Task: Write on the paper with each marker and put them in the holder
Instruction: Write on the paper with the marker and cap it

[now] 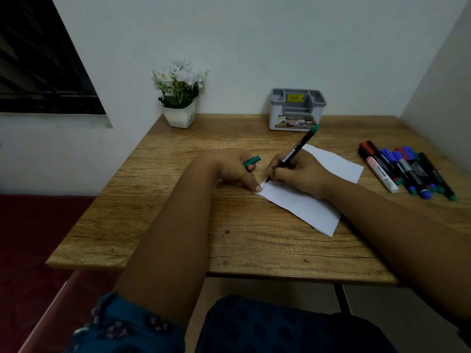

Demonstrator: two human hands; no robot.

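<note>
I am sitting in what looks like a home room, at a small wooden counter (178, 240) pushed into a corner of plain white walls (254, 34). At the upper left of the frame is a dark window (38, 59). A small white pot of white flowers (179, 93) stands at the back of the counter, with a grey desk holder (297, 109) to its right. At the lower left, beside the counter, lies a dark red bed (33, 238) with a wooden edge.

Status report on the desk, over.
Right hand writing with green marker on paper. Left hand holds green cap, pins paper's corner. Holder empty, path clear; other markers waiting on the right.
</note>
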